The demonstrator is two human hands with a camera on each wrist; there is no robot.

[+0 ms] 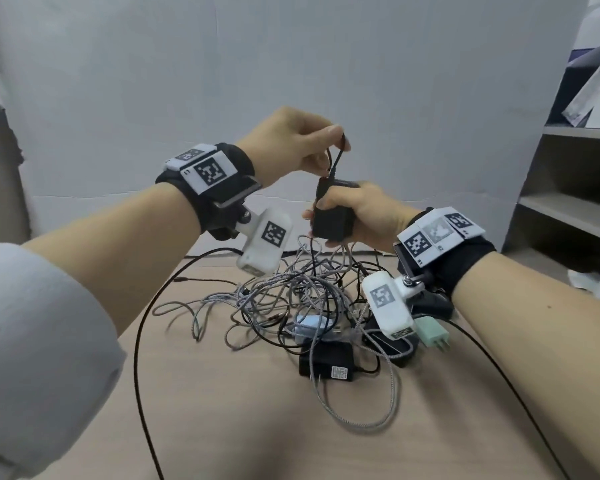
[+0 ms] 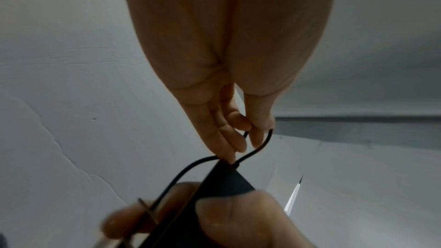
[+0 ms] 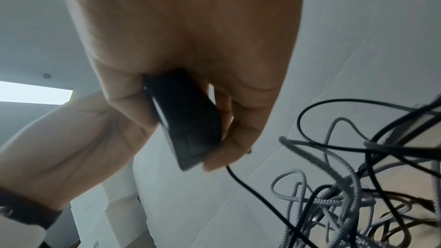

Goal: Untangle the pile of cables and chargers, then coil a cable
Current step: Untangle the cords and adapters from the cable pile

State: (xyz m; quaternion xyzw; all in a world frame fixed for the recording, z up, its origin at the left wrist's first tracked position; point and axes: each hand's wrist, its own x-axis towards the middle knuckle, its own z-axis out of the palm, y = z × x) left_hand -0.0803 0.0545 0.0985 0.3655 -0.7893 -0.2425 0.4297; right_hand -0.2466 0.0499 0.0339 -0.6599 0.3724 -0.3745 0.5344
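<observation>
**Clearly lifted to free one lead**

Head view: right hand [image 1: 357,213] grips the black charger [image 1: 331,211] above the pile [image 1: 302,306] on the table [image 1: 222,393], likely exposing its lead.

Left wrist: left hand [image 2: 229,63] pinches the thin black cable [image 2: 262,146].

Right wrist: fingers [image 3: 241,139] clamp the charger.

The person wears a light grey sleeve [image 1: 32,341] on the left arm, pushed up above the elbow. Each wrist has a black band: the left wrist band [image 1: 222,188] and the right wrist band [image 1: 465,265]. On top of each band sit white plates with black square code markers. Under each wrist hangs a white camera box [image 1: 264,244] with one marker more, fixed with a metal screw joint.
</observation>
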